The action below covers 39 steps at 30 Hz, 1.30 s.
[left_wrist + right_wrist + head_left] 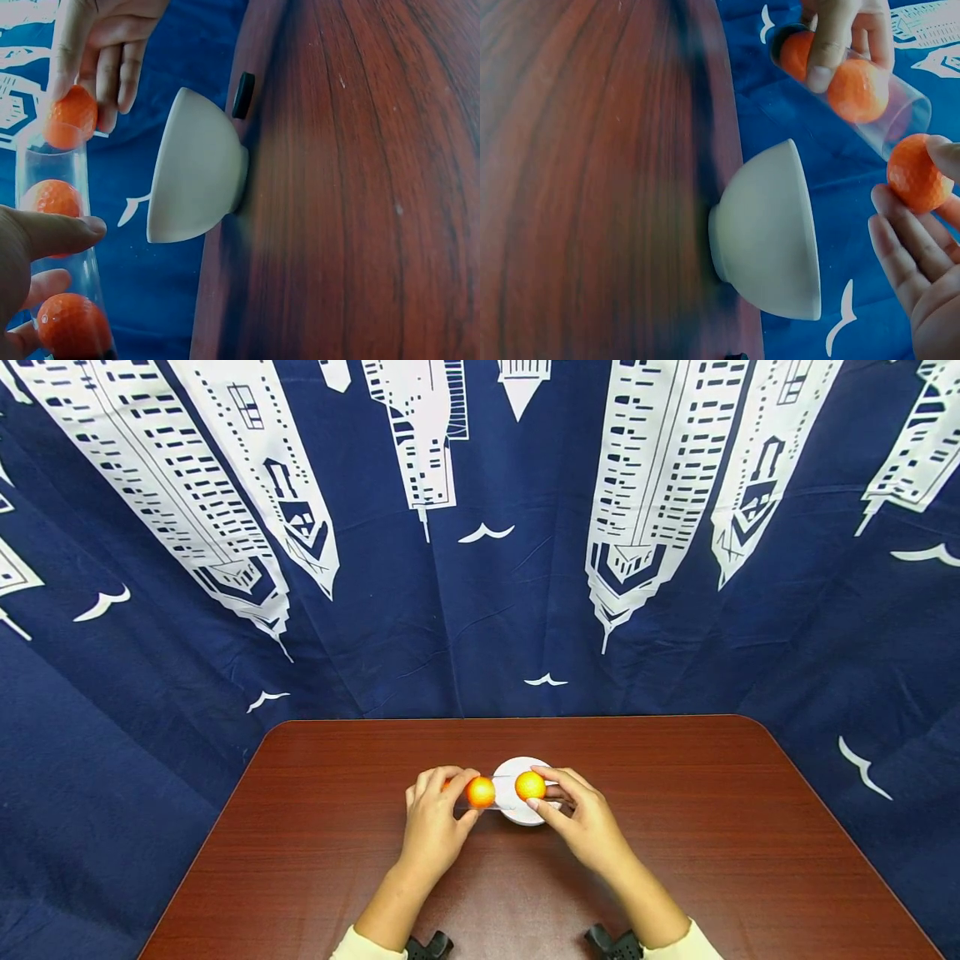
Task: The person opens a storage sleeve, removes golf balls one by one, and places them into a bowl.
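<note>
My left hand (435,822) grips a clear plastic tube (46,166) lying roughly sideways, its mouth toward the right. Two orange golf balls sit inside: one near the middle (857,91), the other (73,324) by the dark closed end. Thumb and fingers of my right hand (592,827) pinch a third orange golf ball (919,173) at the tube's mouth. Whether that ball is partly inside the mouth, I cannot tell. Below the tube and the pinched ball, a white bowl (196,169) stands upright on the table; its inside is mostly hidden.
The brown wooden table (337,760) ends at a far edge with rounded corners. A dark blue cloth (450,610) printed with white buildings and birds hangs behind it. One small black object (244,95) shows near the bowl in the left wrist view.
</note>
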{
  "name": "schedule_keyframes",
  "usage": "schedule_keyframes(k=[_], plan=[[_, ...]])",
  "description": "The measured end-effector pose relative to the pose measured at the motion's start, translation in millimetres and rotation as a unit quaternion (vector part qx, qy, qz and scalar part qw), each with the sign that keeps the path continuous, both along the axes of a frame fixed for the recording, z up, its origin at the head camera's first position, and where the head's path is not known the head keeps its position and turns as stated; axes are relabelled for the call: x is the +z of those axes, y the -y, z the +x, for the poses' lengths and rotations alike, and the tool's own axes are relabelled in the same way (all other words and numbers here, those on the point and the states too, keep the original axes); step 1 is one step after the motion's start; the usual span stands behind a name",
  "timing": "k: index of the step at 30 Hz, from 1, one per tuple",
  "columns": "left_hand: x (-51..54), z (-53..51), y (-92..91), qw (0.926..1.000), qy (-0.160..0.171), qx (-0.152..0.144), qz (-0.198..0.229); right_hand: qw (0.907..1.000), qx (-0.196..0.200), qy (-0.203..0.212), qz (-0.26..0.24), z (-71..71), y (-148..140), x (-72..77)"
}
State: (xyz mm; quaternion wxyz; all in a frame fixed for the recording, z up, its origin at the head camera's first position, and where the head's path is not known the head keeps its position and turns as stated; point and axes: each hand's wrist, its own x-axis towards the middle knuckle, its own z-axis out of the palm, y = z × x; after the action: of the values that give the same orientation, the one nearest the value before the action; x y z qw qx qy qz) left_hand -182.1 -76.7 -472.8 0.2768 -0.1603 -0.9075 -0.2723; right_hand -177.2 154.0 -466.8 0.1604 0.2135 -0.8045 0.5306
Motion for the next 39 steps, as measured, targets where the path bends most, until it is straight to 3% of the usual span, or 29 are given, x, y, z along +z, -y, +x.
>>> schedule_keyframes(k=[8,14,22,28,39], plan=[[-5.4,-2.4,-0.5,0.9975,0.041,-0.002,0.057,0.9981,-0.033,-0.001,0.052,-10.1,-6.7,-0.4],[-11.1,-5.9,3.0,0.9929,0.071,-0.011,0.096,0.9905,-0.05,-0.009,0.127,-17.3,-7.0,-5.8],[-9.6,-9.1,8.5,0.9788,0.117,-0.024,0.167,0.9699,-0.057,-0.027,0.235,-24.5,-1.4,-7.2],[-12.2,-11.2,11.0,0.9709,0.149,-0.024,0.185,0.9509,-0.051,-0.043,0.302,-30.2,5.1,-6.9],[-13.6,-11.5,10.7,0.9697,0.155,-0.027,0.187,0.9237,-0.03,-0.024,0.381,-38.4,9.8,-4.1]])
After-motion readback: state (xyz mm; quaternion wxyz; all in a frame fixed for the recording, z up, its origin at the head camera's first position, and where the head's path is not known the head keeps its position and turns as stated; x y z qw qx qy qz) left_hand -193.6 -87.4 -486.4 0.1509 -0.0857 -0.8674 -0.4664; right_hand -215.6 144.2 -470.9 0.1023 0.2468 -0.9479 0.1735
